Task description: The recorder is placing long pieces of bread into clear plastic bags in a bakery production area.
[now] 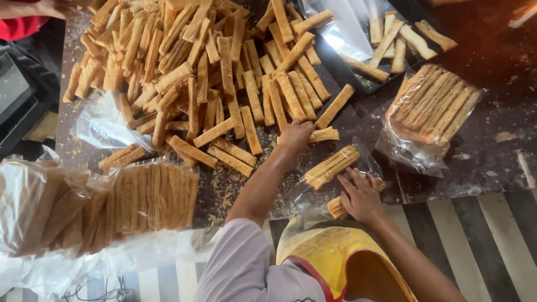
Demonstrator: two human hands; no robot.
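A clear plastic bag (335, 173), partly filled with long fried pastry sticks, lies flat on the dark table (492, 140) just below the middle of the view. The right hand (362, 196) rests on it at about 5 o'clock from the centre, fingers spread and pressed flat over the bag's near end, pinning the sticks inside. At 11 o'clock from that hand, the left hand (295, 136) reaches to the foot of the big heap, fingers bent over a loose stick (324, 135); whether it grips the stick cannot be told.

The heap of loose sticks (196, 67) covers the table from 9 to 12 o'clock, with crumbs scattered beneath. At 2 o'clock from the right hand sits a filled, closed bag of sticks (432, 109). Farther up, at 1 o'clock, a few more sticks lie on an open bag (391, 39). At 9 o'clock, along the left edge, several packed bags (100, 204) lie side by side. In the top left corner a red sleeve (19, 25) of another person shows.
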